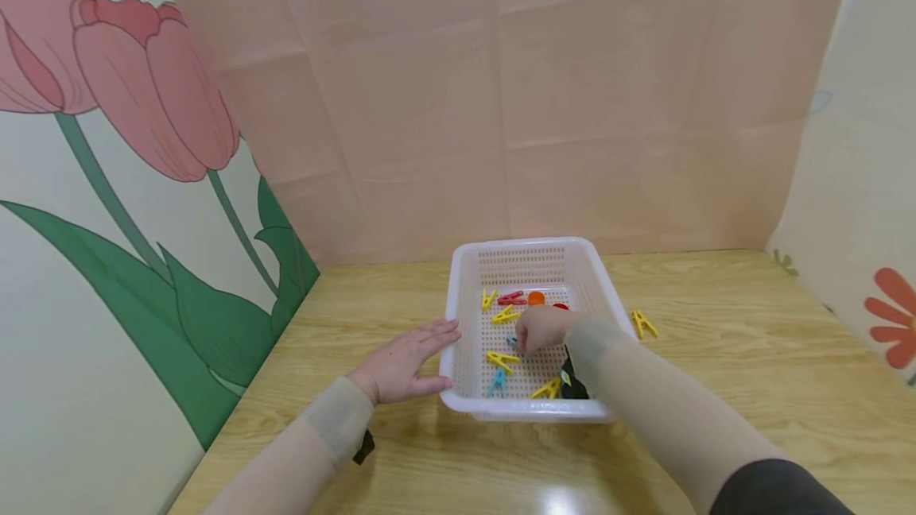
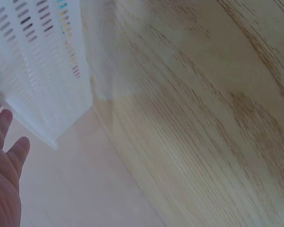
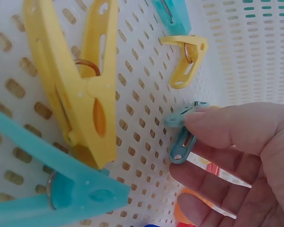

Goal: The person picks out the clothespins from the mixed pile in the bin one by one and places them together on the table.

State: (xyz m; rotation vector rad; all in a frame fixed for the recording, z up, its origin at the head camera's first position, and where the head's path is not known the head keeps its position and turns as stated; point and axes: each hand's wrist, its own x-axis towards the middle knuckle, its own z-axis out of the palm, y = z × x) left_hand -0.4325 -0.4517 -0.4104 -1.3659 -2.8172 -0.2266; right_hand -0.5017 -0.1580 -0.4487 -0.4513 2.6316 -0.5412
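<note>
A white plastic basket (image 1: 529,407) with perforated walls stands on the table. Inside it, my right hand (image 1: 547,326) pinches a blue clothespin (image 3: 176,119) between thumb and fingers, low over the basket floor. My left hand (image 1: 411,364) lies with straight, spread fingers against the basket's left rim. Around the right hand lie several yellow clothespins (image 1: 502,361), a light blue clothespin (image 1: 498,380) and red clothespins (image 1: 511,298). In the right wrist view, a large yellow clothespin (image 3: 92,92) and a turquoise clothespin (image 3: 97,194) appear close up.
An orange round piece (image 1: 536,298) and a red piece (image 1: 560,307) sit toward the basket's far end. Outside, right of the basket, one yellow clothespin (image 1: 643,324) lies on the wooden table (image 1: 716,356). Pinkish sheeting (image 1: 501,102) hangs behind the table.
</note>
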